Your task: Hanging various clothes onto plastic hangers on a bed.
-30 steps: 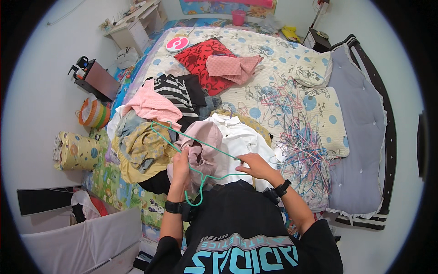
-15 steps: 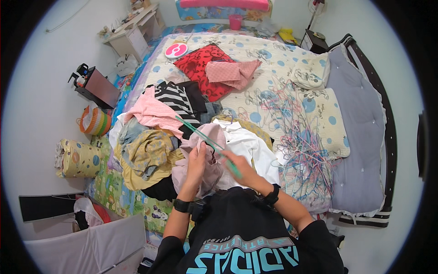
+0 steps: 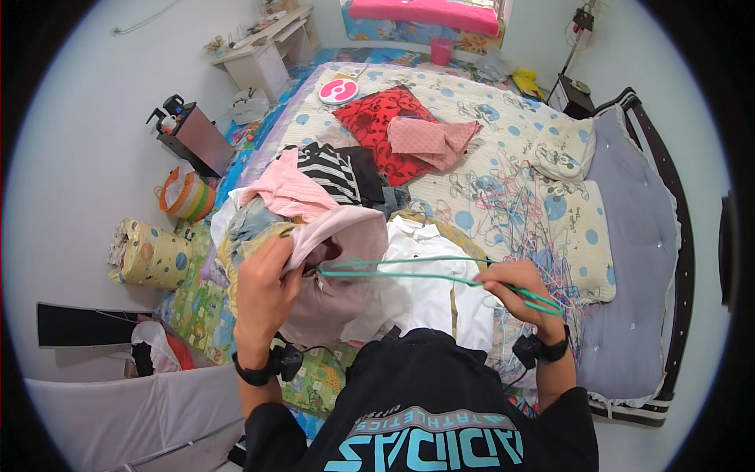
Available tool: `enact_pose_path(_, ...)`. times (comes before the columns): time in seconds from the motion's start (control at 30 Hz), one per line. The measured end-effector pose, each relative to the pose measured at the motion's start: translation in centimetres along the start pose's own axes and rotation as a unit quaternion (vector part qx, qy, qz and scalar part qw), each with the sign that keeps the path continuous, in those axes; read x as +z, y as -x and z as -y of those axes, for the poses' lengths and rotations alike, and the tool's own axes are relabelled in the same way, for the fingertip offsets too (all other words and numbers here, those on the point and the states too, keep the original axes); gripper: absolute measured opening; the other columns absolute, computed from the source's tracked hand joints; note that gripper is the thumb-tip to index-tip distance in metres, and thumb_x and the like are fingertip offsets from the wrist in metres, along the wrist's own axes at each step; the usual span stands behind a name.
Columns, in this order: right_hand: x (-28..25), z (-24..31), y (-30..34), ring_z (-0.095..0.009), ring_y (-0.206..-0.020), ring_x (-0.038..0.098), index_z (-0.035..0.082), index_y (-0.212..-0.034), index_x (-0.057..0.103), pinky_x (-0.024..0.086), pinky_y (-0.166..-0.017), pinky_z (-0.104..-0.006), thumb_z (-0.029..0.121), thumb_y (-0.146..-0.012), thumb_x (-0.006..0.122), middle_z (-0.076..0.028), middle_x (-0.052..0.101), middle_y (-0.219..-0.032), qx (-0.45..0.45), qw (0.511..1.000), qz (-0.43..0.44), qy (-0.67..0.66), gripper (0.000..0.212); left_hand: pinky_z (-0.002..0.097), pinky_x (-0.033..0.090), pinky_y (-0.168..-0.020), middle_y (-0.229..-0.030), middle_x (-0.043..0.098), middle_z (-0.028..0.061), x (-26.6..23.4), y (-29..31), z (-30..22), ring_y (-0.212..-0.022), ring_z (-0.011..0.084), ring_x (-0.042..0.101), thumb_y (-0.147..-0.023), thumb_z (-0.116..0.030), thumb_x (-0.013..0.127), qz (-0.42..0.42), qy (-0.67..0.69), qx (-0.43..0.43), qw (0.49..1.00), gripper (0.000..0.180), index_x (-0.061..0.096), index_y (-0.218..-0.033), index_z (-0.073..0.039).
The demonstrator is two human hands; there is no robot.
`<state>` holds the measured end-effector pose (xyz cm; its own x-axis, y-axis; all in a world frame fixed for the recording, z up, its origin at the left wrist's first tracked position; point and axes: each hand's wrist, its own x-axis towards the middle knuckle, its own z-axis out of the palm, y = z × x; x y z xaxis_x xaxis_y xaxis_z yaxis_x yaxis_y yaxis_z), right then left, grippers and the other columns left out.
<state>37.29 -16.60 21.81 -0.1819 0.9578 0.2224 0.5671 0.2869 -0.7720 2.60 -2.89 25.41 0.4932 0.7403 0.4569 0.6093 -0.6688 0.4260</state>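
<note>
My left hand is closed on the edge of a dusty-pink garment, lifting it so that its opening gapes. In my right hand is a green wire hanger, gripped near its hook end. The hanger's far end reaches left to the opening of the garment; how far inside it goes I cannot tell. Beneath the hanger a white collared shirt lies spread on the bed. Left of it is a heap with a light-pink garment and a black-and-white striped one.
A tangle of colored wire hangers covers the bed's right side. Farther back, a folded pink cloth lies on a red patterned cushion. A grey padded headboard borders the right, and a striped basket stands at the left.
My hands have moved apart, the left leftward with the dusty-pink garment raised, the right rightward with the hanger. The hanger has swung from a slant to nearly level.
</note>
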Motion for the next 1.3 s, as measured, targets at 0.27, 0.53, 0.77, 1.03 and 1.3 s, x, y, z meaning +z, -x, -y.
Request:
enact_pose_path(0.27, 4.7, 0.9, -5.9, -0.023, -0.058, 0.059, 0.002, -0.095, 0.069, 0.045, -0.055, -0.0312, 0.008, -0.086, 0.064, -0.013, 0.066, -0.075, -0.083, 0.994, -0.042, -0.057, 0.011, 0.0417, 0.047, -0.059, -0.077, 0.050, 0.0118, 1.0, -6.7, -5.4, -0.069, 0.0333, 0.059, -0.068, 0.002, 0.060, 0.017, -0.066, 0.171, 0.983, 0.019, 0.055, -0.084, -0.006)
enact_pose_path(0.53, 10.0, -6.1, -2.3, -0.006, -0.046, 0.031, 0.001, -0.079, 0.058, 0.024, -0.044, -0.0242, 0.024, -0.098, 0.051, 0.004, 0.042, -0.058, 0.106, 0.829, -0.152, -0.527, 0.030, 0.0404, 0.051, -0.058, -0.086, 0.054, 0.0104, 10.9, -5.4, -8.5, -0.071, 0.0296, 0.063, -0.072, -0.013, 0.067, 0.133, 0.016, 0.235, 0.963, 0.021, 0.054, -0.087, -0.004)
enact_pose_path(0.77, 5.2, -6.2, 4.6, -0.006, -0.046, 0.030, -0.002, -0.076, 0.057, 0.021, -0.045, -0.0229, 0.032, -0.094, 0.056, 0.002, 0.041, -0.055, 0.045, 0.830, -0.283, -0.479, 0.039, 0.0427, 0.040, -0.092, -0.119, 0.053, 0.0112, 7.9, -4.7, -8.3, -0.110, 0.0309, 0.050, -0.071, -0.020, 0.074, -0.013, 0.082, 0.286, 0.955, 0.052, 0.054, -0.118, -0.009)
enact_pose_path(1.03, -1.6, -3.5, 7.4, -0.007, -0.048, 0.036, 0.000, -0.067, 0.056, 0.023, -0.046, -0.0240, 0.033, -0.095, 0.052, 0.000, 0.049, -0.056, 0.051, 0.915, -0.313, -0.250, 0.044, 0.0436, 0.042, -0.096, -0.132, 0.047, 0.0148, 5.6, -7.5, -7.8, -0.119, 0.0350, 0.048, -0.051, -0.016, 0.089, -0.028, 0.187, 0.328, 0.926, 0.094, 0.043, -0.133, -0.017)
enact_pose_path(1.3, -2.3, 1.3, 4.9, -0.012, -0.062, 0.051, 0.000, -0.076, 0.060, 0.041, -0.059, -0.0275, 0.025, -0.094, 0.053, -0.004, 0.056, -0.066, 0.238, 0.925, -0.291, -0.054, 0.032, 0.0342, 0.043, -0.058, -0.071, 0.051, 0.0052, 9.2, -6.9, -6.8, -0.067, 0.0230, 0.053, -0.069, -0.005, 0.063, 0.051, 0.007, 0.356, 0.933, 0.018, 0.062, -0.087, -0.007)
